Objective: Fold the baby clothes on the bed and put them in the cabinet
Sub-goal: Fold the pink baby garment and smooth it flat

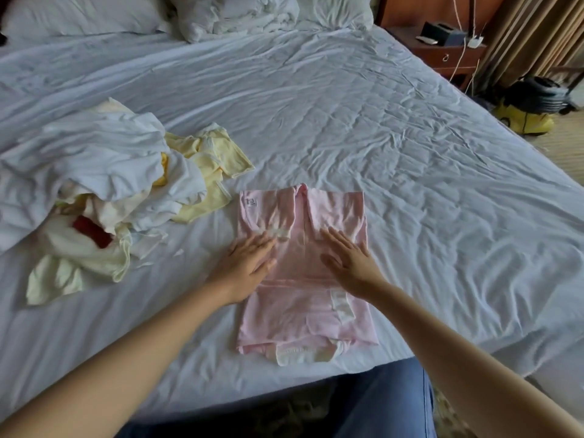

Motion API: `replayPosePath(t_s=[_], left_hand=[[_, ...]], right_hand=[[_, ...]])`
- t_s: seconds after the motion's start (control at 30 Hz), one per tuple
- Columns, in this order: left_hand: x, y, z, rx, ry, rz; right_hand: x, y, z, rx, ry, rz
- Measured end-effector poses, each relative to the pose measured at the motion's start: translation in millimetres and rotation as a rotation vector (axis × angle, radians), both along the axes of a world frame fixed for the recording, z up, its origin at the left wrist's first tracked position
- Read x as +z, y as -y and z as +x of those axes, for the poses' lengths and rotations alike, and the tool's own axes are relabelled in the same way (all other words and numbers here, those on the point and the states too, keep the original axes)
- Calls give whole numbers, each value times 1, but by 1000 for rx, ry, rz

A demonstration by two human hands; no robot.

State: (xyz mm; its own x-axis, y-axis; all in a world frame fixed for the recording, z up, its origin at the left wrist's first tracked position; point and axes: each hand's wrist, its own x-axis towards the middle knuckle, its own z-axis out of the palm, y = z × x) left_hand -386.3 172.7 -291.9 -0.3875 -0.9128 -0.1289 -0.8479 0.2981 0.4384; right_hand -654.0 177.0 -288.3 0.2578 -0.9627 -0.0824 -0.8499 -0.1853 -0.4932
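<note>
Pink cotton: a pink baby garment (284, 317) lies flat on the white bed (379, 121), close to the bed's near edge. Its two sleeves are folded inward across the chest. White cuffs and a white snap flap show at its near hem.

Left hand (246, 263): palm down on the garment's left half, beside the folded left sleeve. Its fingers (264, 245) are straight and together, pressing the cloth and gripping nothing.

Right hand (350, 257): palm down on the garment's right half, fingers straight and slightly spread. They hold nothing, and I cannot tell whether they are fully in contact with the cloth.

Left of the garment, just apart from it: an unfolded pile of baby clothes (94, 191), white and pale yellow, with a red patch low in the heap. A yellow piece (215, 159) at the pile's edge lies nearest the garment's upper left corner.

Beyond the garment, at the head of the bed: white pillows (237, 14).

Beyond and right of the garment, off the bed: a wooden nightstand (442, 55) and a yellow-and-black appliance (531, 105) on the floor.

Nearer than the garment: blue trousers (388, 403).
</note>
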Motion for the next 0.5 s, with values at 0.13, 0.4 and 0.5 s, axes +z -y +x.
replayPosePath(t_s=[0.13, 0.4, 0.5], left_hand=[[9, -52, 13, -90, -56, -77], [11, -115, 17, -251, 13, -113], [10, -126, 15, -241, 38, -98]], right_hand=[[-1, -49, -6, 155, 113, -144], [-13, -112, -25, 187, 166, -229], [-13, -123, -30, 193, 112, -211]])
